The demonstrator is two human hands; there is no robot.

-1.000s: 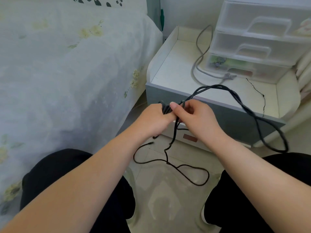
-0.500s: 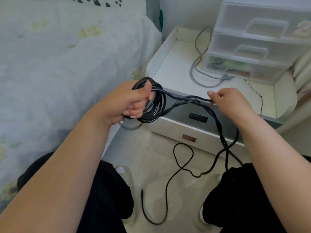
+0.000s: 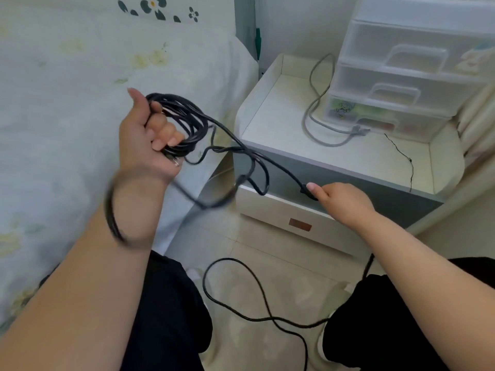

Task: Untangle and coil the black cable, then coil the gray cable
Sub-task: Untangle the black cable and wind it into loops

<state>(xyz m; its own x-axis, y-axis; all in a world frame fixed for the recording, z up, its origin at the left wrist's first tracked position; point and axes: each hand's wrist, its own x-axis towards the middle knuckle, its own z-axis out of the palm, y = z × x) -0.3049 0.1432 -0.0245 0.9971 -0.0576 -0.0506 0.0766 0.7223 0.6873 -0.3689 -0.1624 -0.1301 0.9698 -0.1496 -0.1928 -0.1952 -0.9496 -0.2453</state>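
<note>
My left hand (image 3: pixel 146 137) grips a bundle of loops of the black cable (image 3: pixel 187 121), held up in front of the bed. One blurred loop swings across my left wrist. A strand runs from the bundle down to my right hand (image 3: pixel 340 200), which pinches it in front of the nightstand. The loose rest of the black cable trails in curves over the floor between my knees. The gray cable (image 3: pixel 316 113) lies uncoiled on the nightstand top, its plug beside the drawer unit.
The nightstand (image 3: pixel 348 178) has a raised white rim and a drawer below. A translucent plastic drawer unit (image 3: pixel 401 76) stands on its back right. A thin black wire (image 3: pixel 401 153) lies on its top. The bed (image 3: pixel 67 116) fills the left side.
My left hand has lifted the coil up and to the left. My right hand has slid down along the strand, drawing it out. A loop now swings over my left wrist.
</note>
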